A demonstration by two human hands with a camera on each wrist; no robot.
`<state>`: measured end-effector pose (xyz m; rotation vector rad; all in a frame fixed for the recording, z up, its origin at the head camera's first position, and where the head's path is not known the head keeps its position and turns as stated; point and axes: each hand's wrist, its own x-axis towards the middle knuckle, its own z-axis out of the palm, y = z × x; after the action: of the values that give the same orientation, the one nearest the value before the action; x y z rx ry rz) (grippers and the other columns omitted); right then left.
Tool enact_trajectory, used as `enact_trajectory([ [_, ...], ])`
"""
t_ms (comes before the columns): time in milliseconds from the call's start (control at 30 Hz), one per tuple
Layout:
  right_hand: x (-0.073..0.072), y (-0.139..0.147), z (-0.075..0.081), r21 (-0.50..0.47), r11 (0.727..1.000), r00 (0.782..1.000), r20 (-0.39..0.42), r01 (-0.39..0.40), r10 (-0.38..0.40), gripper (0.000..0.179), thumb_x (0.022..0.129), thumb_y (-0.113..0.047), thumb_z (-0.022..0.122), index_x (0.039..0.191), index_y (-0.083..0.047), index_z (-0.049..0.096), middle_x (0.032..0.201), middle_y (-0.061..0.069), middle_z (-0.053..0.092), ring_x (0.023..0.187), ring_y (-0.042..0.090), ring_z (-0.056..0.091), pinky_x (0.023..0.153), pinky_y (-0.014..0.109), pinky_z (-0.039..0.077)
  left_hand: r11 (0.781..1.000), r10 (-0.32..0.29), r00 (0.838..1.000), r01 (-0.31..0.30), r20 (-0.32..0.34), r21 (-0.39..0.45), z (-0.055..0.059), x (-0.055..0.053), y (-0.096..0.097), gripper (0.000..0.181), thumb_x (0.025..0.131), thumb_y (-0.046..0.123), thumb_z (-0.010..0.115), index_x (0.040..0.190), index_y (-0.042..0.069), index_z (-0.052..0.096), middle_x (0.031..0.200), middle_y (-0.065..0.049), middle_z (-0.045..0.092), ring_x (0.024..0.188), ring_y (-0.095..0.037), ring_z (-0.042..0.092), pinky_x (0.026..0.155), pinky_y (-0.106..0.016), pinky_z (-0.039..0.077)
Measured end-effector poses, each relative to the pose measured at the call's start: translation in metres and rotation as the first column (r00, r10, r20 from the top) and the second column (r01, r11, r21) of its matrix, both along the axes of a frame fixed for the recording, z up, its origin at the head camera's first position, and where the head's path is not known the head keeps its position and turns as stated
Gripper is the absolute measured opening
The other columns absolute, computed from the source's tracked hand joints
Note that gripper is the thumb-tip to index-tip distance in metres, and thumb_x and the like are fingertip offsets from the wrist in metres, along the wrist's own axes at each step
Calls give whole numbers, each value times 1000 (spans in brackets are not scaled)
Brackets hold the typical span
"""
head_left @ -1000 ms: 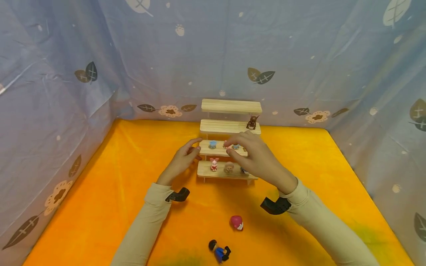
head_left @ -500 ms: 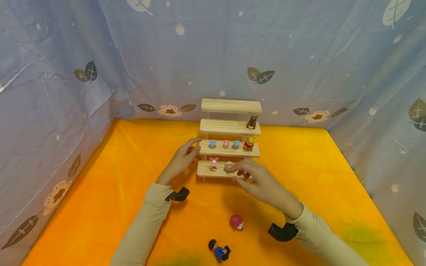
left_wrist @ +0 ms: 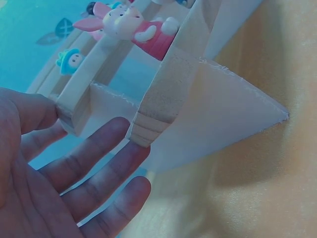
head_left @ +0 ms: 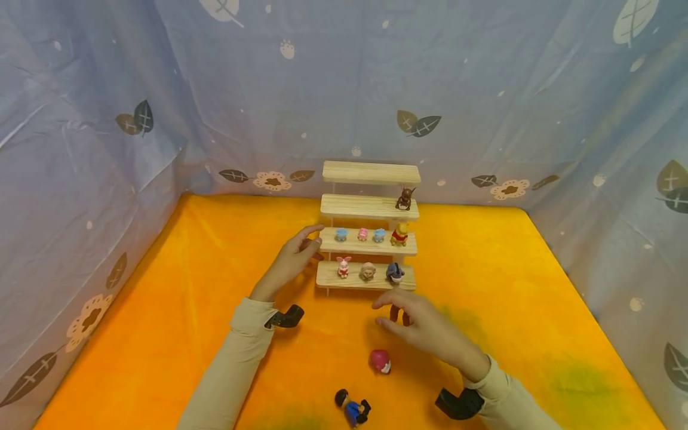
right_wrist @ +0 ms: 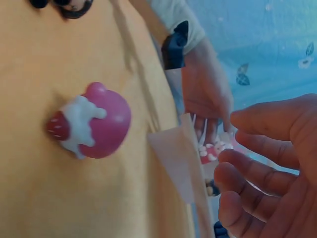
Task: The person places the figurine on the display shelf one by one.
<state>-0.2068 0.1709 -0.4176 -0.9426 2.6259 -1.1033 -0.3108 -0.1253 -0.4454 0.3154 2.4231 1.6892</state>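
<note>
My left hand (head_left: 287,266) is at the left end of a four-step wooden display shelf (head_left: 371,173). In the left wrist view its thumb touches one board's end and fingertips meet the lowest board's corner. My right hand (head_left: 424,328) hovers in front of the shelf, fingers loosely bent and holding nothing. Below it on the orange cloth lies a small magenta toy (right_wrist: 111,124) with white icing-like drips and a dark red tip. A pink pig figurine (left_wrist: 141,34), a round beige-faced figurine (head_left: 368,272) and a grey-blue donkey figurine (head_left: 395,273) stand on the lowest step.
The second step bears two blue figurines, a small pink one (head_left: 362,234) and a yellow bear figurine (head_left: 399,235) in red. A brown figurine (head_left: 405,198) stands higher, at right. A dark-haired, blue-clothed doll (head_left: 352,409) lies near the front. Patterned curtain (head_left: 355,77) surrounds the cloth.
My right hand has come down and toward me from the shelf's second step, past the lowest step, uncovering the yellow bear and the donkey. The left hand has stayed at the shelf's end.
</note>
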Motion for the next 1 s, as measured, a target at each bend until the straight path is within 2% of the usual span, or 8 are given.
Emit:
enact_trajectory([
  [200,8,4,-11,-3,999,998,41,-37,37,17,99,-19,68,114,-12,67,107,6,68,78,0,51,61,20,47,1000,-2,1000,2,-6,6,-1,-1,1,47,109,33,46,155,24,42,119,-19,69,100,-29,70,80,-52,57],
  [300,11,5,-16,3,999,998,38,-53,52,16,99,-21,67,112,-12,67,106,4,69,79,-1,52,63,21,50,1000,3,1000,-3,-6,-5,-2,0,1,46,109,36,46,154,27,42,118,-18,70,100,-29,70,82,-52,57],
  [500,16,7,-21,22,998,997,58,-59,57,12,99,-23,68,108,-15,68,102,-2,67,80,1,53,67,25,52,1000,4,1000,-4,-16,-24,-2,0,1,48,109,38,46,155,26,41,116,-20,70,100,-30,71,83,-52,57],
  [633,17,8,-25,25,997,995,77,-69,67,10,99,-25,68,104,-16,68,99,-7,63,82,5,54,70,24,52,1000,14,1000,-14,-2,-22,-2,0,1,47,109,37,47,154,28,42,116,-18,70,100,-29,70,82,-52,57],
  [800,20,9,-30,14,993,988,104,-115,112,9,99,-29,67,103,-21,67,103,-5,60,80,8,52,69,20,47,1000,18,1000,-18,5,-18,-1,-1,0,46,109,36,47,154,27,42,117,-19,70,100,-29,71,82,-52,58],
  [1000,27,12,-35,27,991,979,161,-133,127,25,96,-33,72,112,-18,62,107,0,54,90,7,50,78,20,48,1000,8,1000,-8,-8,-13,-1,-1,1,47,109,33,47,155,22,42,118,-22,69,99,-31,71,79,-50,58],
])
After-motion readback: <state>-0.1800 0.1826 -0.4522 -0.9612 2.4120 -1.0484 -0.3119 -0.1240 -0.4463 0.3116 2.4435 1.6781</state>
